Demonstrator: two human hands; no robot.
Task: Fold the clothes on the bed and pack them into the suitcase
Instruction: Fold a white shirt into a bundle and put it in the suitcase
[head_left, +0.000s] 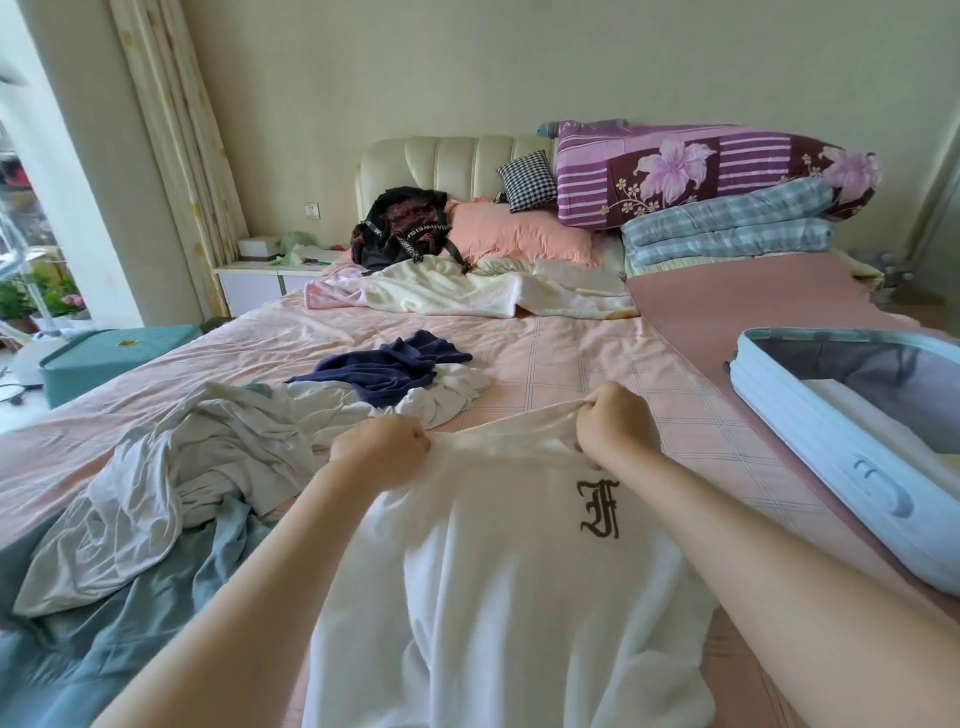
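A single large letter F (598, 508), dark brown and in an ornate blackletter style, stood on the chest of the white top (498, 597) spread on the bed (571, 353). Farther back, the black bag (400, 218) carried white capital lettering along its strap (434, 240). The lettering ran upside down to the camera and read roughly MANWEIS, its ends lost in folds. A round gold emblem (126, 343) sat on the lid of the teal box (93, 364) beside the bed, too small to read.
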